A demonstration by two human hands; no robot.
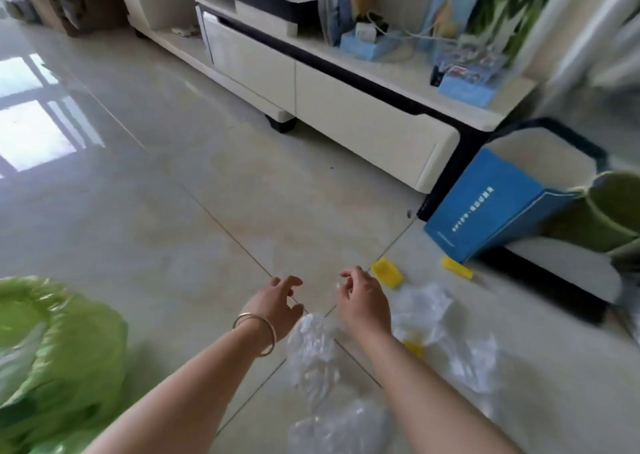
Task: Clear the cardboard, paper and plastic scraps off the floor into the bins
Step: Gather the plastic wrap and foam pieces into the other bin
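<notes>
while both my hands hang empty over the tile floor (173, 211), a green bin bag (59, 349) sits well left of my left hand (275, 306), fingers spread. crumpled clear plastic (313, 346) lies between my wrists. my right hand (363, 303) is loosely curled on nothing; just right of it lie white paper scraps (424, 306), yellow pieces (386, 272) and, further right, a blue box (485, 204).

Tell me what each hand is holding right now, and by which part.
Nothing is held. The left hand and right hand both hover open-fingered above the floor, over the crumpled clear plastic and white paper scraps.
</notes>
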